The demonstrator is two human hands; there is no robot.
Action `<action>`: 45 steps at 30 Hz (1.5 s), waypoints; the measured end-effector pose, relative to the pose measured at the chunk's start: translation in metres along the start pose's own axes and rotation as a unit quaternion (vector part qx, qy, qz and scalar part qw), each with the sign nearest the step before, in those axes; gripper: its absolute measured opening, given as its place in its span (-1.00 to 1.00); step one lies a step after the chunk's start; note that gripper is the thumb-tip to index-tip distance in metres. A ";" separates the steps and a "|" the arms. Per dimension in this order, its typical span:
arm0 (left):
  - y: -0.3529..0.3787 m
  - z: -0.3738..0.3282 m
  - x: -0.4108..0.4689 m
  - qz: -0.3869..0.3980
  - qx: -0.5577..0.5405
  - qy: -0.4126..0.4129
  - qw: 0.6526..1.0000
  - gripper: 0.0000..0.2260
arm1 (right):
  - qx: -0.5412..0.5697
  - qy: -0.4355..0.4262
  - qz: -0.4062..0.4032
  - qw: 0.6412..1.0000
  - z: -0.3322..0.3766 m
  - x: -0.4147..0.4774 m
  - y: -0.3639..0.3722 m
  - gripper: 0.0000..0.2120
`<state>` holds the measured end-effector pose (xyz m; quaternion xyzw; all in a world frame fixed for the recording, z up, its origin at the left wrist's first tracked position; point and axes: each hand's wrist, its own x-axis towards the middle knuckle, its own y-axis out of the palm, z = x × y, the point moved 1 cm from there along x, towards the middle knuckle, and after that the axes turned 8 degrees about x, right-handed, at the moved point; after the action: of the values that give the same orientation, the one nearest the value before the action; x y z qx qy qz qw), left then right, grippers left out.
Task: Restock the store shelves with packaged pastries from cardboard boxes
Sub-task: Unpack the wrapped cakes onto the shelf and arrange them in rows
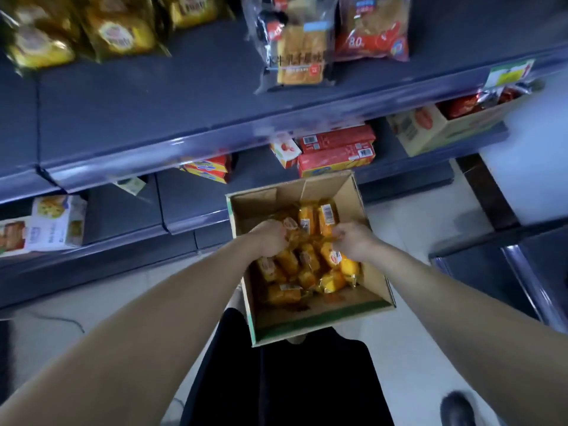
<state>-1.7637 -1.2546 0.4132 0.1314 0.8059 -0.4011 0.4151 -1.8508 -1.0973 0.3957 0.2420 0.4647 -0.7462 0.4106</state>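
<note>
The restocking looks to be in its early-to-middle stretch, judging by how things lie; the cardboard box (319, 327) sits open on the floor in front of the shelving, and the pastries (310, 265) are all inside it in a loose heap, none of this batch seen on its way up; both hands are down in the box; the left hand (270, 239) has its fingers (278, 230) curled into the pile and grasping a packet or more, though how many is hidden; the right hand (353, 242) pinches a wrapper at the top of the heap with its fingers (339, 231); the upper shelf (153, 112) shows a long bare run, so most of the filling seems left to do

Counted: one box being emptied, and a second carton (436, 130) of red packets on the lower shelf (129, 210) to the right; roughly a dozen yellow packets show in the open box, with more likely beneath, too jumbled for an exact count; three yellow bags (120, 32) stand at the upper shelf's left end, with a clear bread bag (299, 53) and a red bag (373, 32) further right; two red cartons (336, 149) lie stacked below
</note>
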 end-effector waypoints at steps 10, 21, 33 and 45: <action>0.063 0.014 0.066 -0.006 -0.097 -0.105 0.990 -0.41 | -0.093 0.050 0.052 0.993 -0.046 0.037 0.042 -0.33; 0.054 0.012 0.058 -0.128 -0.085 -0.108 0.982 -0.51 | -0.148 0.006 0.039 0.988 -0.033 0.028 0.024 -0.60; -0.080 0.000 -0.062 -0.220 -0.363 0.070 0.903 -0.76 | 0.295 -0.027 0.059 0.953 0.074 -0.079 -0.102 -0.53; -0.191 0.014 -0.155 -0.265 -0.542 0.174 0.778 -0.73 | 0.434 -0.167 0.056 0.884 0.193 -0.150 -0.157 -0.60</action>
<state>-1.7637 -1.3700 0.6312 -0.2664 0.9518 0.0371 0.1476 -1.8962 -1.1747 0.6717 0.2929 0.0049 -0.8786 0.3770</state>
